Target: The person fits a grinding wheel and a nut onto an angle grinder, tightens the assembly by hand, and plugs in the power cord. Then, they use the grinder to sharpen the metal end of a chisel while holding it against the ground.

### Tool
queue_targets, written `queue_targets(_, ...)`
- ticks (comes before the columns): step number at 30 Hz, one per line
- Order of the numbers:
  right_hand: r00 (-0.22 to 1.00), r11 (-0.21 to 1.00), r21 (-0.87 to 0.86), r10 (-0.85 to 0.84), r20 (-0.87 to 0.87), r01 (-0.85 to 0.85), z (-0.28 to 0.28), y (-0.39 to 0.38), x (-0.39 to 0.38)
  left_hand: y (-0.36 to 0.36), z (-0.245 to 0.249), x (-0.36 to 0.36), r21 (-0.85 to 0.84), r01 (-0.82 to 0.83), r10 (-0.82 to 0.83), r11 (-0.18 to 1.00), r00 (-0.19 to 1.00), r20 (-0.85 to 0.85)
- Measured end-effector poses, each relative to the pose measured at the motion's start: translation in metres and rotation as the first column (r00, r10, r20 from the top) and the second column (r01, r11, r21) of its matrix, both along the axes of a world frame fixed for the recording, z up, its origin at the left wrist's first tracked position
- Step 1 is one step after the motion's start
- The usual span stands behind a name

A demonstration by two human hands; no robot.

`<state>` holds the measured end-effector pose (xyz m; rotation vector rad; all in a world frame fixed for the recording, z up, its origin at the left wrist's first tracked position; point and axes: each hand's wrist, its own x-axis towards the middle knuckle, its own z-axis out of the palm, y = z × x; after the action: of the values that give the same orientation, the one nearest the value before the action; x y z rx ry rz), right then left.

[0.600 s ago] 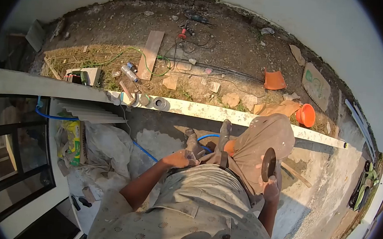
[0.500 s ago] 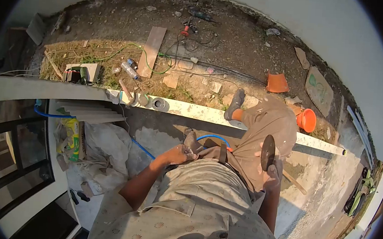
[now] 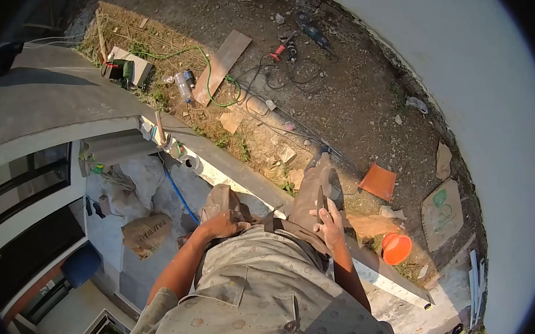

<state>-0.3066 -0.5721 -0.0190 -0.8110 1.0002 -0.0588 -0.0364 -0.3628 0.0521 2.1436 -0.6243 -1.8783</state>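
My right hand (image 3: pixel 331 225) holds a dark, thin cutting disc (image 3: pixel 321 199), turned nearly edge-on to me, over my right leg. Closed at the waist of my brown trousers (image 3: pixel 307 201), my left hand (image 3: pixel 224 225) grips the cloth near the left thigh; its fingertips are partly hidden. One leg is across the white-topped low wall (image 3: pixel 250 189), with that foot on the dirt side.
Beyond the wall lie a corded power tool (image 3: pixel 312 32) with a red handle, a plank (image 3: pixel 224 66), plastic bottles (image 3: pixel 183 86) and a green cable (image 3: pixel 209 77). An orange bucket (image 3: pixel 396 249) and an orange curved piece (image 3: pixel 377 181) are to the right. A blue hose (image 3: pixel 179 191) runs at left.
My view has turned and moved toward the wall. The disc has gone from broadside to nearly edge-on in my right hand. My left hand stays at the trousers.
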Motion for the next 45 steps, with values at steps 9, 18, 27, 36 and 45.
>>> queue_targets(9, 0.997, 0.995, 0.102, 0.002, 0.078, -0.01, -0.001, -0.179, 0.002, -0.145, 0.054, -0.008, -0.023, -0.357, 0.346, 0.934, 0.917, -0.197)
queue_targets(18, 0.982, 0.983, 0.152, -0.12, 0.148, 0.097, 0.006, -0.368, 0.1, -0.29, -0.018, 0.001, -0.13, -0.514, 0.287, 0.848, 0.652, -0.702)
queue_targets(27, 0.994, 0.998, -0.059, 0.017, -0.112, -0.023, -0.01, -0.512, 0.232, -0.467, -0.101, -0.042, -0.432, -0.289, -0.012, 0.854, 0.82, -0.572)
queue_targets(36, 0.703, 0.797, -0.162, 0.393, -0.593, -0.582, -0.272, -0.626, 0.374, -0.539, -0.167, -0.016, -0.239, -0.49, -0.025, 0.838, 0.404, -0.914)
queue_targets(45, 0.266, -0.01, -0.296, 0.41, -0.872, -0.955, -0.504, -0.676, 0.428, -0.545, -0.367, 0.094, 0.321, -0.91, 0.822, 0.261, 0.035, -0.568)
